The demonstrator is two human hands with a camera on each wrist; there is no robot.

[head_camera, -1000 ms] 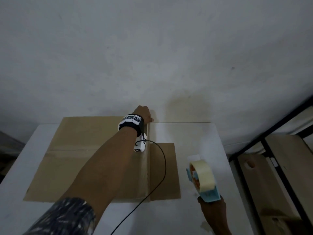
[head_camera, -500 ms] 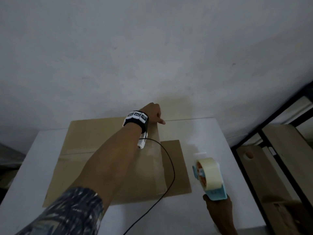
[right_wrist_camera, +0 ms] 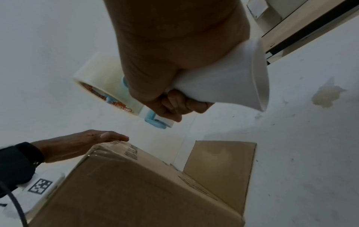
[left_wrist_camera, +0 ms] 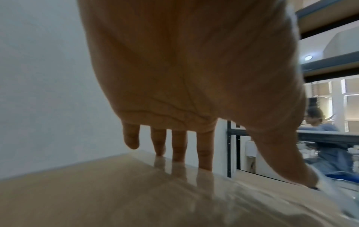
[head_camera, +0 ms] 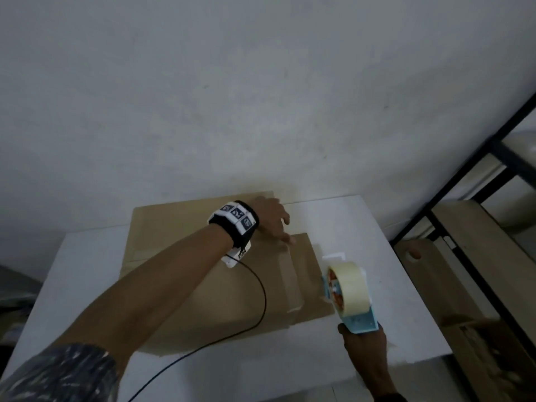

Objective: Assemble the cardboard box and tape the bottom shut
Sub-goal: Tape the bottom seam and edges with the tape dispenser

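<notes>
A brown cardboard box (head_camera: 185, 274) stands on the white table (head_camera: 87, 256) with its taped face up and a flap (head_camera: 311, 274) sticking out at the right. Clear tape (head_camera: 290, 274) runs along the box's right edge. My left hand (head_camera: 271, 220) lies flat on the far right corner of the box, fingers straight, as the left wrist view shows at the fingers (left_wrist_camera: 178, 144). My right hand (head_camera: 362, 345) grips the handle of a blue tape dispenser (head_camera: 349, 297) with a clear roll, held right of the box; its fingers (right_wrist_camera: 174, 106) curl round the handle.
A white wall (head_camera: 261, 97) rises directly behind the table. A black metal rack with wooden shelves (head_camera: 464, 271) stands to the right. A black cable (head_camera: 261, 300) runs from the left wrist across the box. Another person (left_wrist_camera: 318, 122) is far off in the left wrist view.
My left hand slid from the box's far edge to its far right corner and flattened there. The dispenser in my right hand has stayed right of the box, while the view shifted.
</notes>
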